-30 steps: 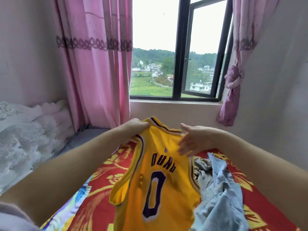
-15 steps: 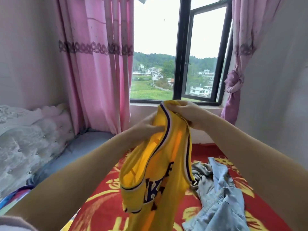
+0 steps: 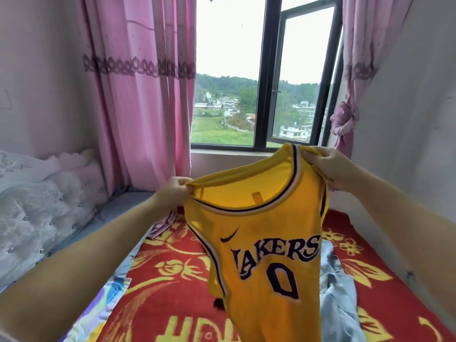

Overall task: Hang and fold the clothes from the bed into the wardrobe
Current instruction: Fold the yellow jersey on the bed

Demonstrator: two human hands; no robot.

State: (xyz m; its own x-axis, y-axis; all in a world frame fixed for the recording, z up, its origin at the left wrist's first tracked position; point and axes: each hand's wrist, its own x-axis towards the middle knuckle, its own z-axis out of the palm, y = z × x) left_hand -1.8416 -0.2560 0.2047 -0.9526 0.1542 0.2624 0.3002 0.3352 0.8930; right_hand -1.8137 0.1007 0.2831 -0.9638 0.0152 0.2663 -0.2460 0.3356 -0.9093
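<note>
Yellow jersey (image 3: 261, 245) held up front-facing over the bed (image 3: 172, 280), left hand (image 3: 174, 191) and right hand (image 3: 328, 169) each pinching a shoulder strap; denim (image 3: 338, 299) right

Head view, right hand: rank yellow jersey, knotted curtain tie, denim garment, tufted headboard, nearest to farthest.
1. yellow jersey: its shoulder strap is pinched in the right hand.
2. knotted curtain tie: just above the hand, by the right wall.
3. denim garment: below, on the red blanket.
4. tufted headboard: far left, across the bed.
</note>
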